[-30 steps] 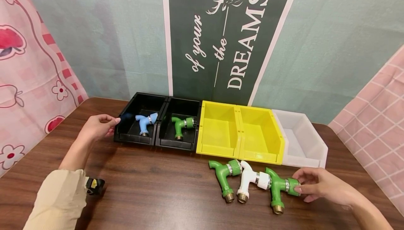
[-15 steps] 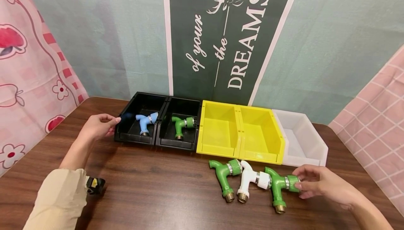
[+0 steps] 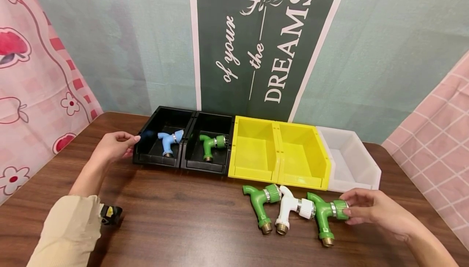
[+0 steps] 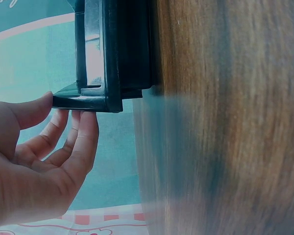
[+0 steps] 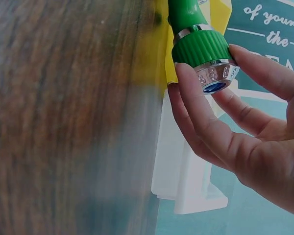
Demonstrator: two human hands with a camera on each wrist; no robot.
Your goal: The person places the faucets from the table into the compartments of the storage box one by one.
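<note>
My right hand (image 3: 379,214) pinches the ribbed knob end of the rightmost green faucet (image 3: 323,214), thumb on one side and fingertips on the other. The right wrist view shows the green knob (image 5: 202,49) with its silver end ring between the fingertips. Left of it lie a white faucet (image 3: 290,208) and another green faucet (image 3: 259,206), both with brass threaded ends toward me. My left hand (image 3: 114,147) holds the outer side wall of the leftmost black bin (image 3: 157,160); in the left wrist view its thumb is at the rim and its fingertips lie against the wall (image 4: 88,104).
A blue faucet (image 3: 167,143) lies in the left black bin, and a green faucet (image 3: 207,147) in the second black bin (image 3: 205,167). Two yellow bins (image 3: 253,174) and a white bin (image 3: 360,185) continue the row on the wooden table (image 3: 176,218). Curtains hang behind.
The rightmost green faucet has turned slightly, its brass end swinging a little to the right, while my right hand keeps its pinch on the knob. My left hand stays at the black bin.
</note>
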